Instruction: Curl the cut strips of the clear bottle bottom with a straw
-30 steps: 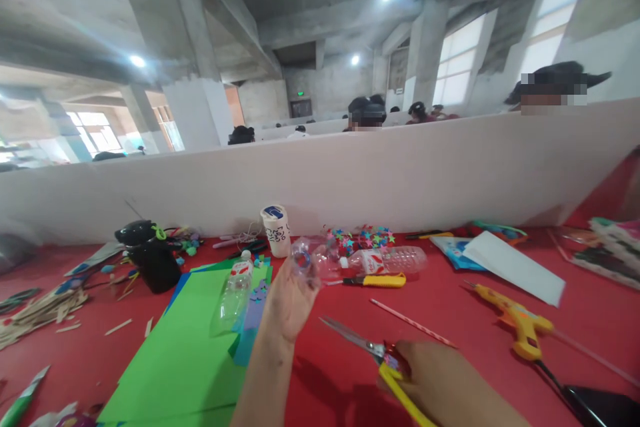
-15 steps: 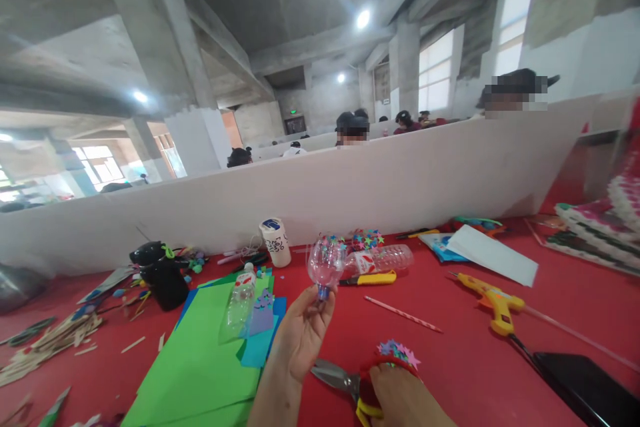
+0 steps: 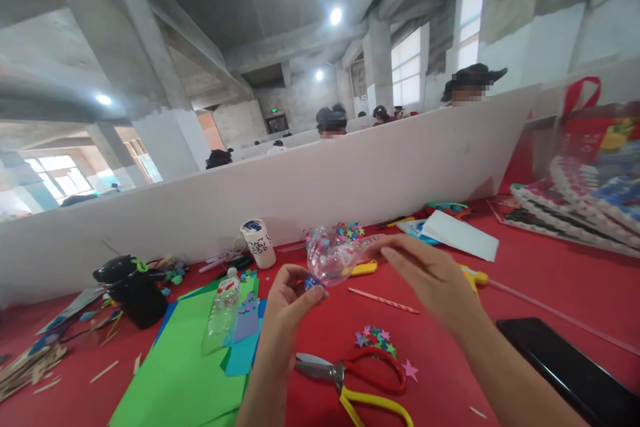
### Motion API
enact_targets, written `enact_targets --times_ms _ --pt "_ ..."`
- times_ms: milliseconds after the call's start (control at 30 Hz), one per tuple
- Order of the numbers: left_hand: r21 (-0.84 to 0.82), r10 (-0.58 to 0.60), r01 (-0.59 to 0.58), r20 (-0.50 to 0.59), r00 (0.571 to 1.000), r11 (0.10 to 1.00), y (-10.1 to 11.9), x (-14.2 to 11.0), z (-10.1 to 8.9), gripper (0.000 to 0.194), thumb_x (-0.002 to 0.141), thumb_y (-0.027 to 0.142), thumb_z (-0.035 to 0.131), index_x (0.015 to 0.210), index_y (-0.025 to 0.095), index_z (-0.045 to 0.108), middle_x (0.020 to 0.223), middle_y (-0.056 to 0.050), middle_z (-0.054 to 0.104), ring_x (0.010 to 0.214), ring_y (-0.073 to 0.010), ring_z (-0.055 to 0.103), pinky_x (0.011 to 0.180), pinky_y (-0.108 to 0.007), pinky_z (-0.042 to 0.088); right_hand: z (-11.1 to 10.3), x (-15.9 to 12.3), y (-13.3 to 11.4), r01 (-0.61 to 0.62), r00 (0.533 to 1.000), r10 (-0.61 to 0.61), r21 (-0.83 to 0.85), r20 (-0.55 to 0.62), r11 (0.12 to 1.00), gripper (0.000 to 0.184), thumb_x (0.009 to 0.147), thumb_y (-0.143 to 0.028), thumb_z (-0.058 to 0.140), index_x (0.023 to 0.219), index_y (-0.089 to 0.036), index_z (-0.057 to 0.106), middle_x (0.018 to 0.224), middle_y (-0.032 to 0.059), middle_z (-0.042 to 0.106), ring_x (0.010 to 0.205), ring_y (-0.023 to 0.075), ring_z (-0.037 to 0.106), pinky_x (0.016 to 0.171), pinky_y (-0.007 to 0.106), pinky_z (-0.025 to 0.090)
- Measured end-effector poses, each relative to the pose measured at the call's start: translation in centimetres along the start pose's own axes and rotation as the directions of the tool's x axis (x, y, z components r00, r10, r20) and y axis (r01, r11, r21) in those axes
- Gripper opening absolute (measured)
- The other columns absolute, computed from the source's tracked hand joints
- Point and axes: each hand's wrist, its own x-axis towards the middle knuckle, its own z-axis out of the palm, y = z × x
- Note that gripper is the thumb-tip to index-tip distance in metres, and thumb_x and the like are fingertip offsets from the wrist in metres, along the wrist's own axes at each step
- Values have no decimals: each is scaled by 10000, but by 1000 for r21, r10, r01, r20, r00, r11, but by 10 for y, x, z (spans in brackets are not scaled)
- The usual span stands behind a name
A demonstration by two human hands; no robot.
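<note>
My left hand pinches the blue-capped neck of a cut-off clear plastic bottle top, held cap down above the red table. Coloured specks show through its clear wall. My right hand reaches in from the right with fingers spread, its fingertips at the bottle top's open rim. It holds nothing. Scissors with red and yellow handles lie on the table below both hands, beside a small heap of foam stars.
Green and blue paper sheets with a clear bottle on them lie at left. A paper cup, black figure, pink straw, white paper, black phone and stacked packs surround. A white partition backs the table; people sit beyond.
My right hand let go of the scissors, which now lie on the table, and rose to the bottle top's rim. The left hand keeps holding the bottle top. The view swung right.
</note>
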Motion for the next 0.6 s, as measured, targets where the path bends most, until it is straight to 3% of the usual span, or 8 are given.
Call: enact_targets --times_ms 67,233,467,600 --pt "57 3 -8 101 995 998 2 3 3 266 609 218 789 792 162 605 654 24 634 600 -89 588 593 -194 444 -10 11 3 11 1000 -11 101 7 995 305 916 -402 433 928 -202 663 947 69 730 928 242 659 825 353 504" --pt "150 -79 49 203 976 987 -12 6 6 240 644 251 771 817 168 628 700 18 631 620 -91 571 606 -205 450 -13 22 20 -27 977 -31 268 209 963 169 826 -340 616 776 -218 722 779 23 748 811 216 706 740 306 541" --pt "77 -145 134 159 977 988 -26 11 10 241 643 275 789 809 167 650 688 19 637 605 -88 579 600 -207 470 -8 25 25 -38 948 -77 349 309 936 95 835 -280 653 877 -244 730 973 23 751 982 206 666 897 345 486" --pt "8 -151 152 137 979 988 -33 14 11 268 634 300 813 809 171 656 729 4 668 629 -104 616 615 -219 484 -1 23 24 -77 916 -70 345 394 935 213 783 -286 723 993 -249 707 1068 23 723 1047 222 639 936 363 474"
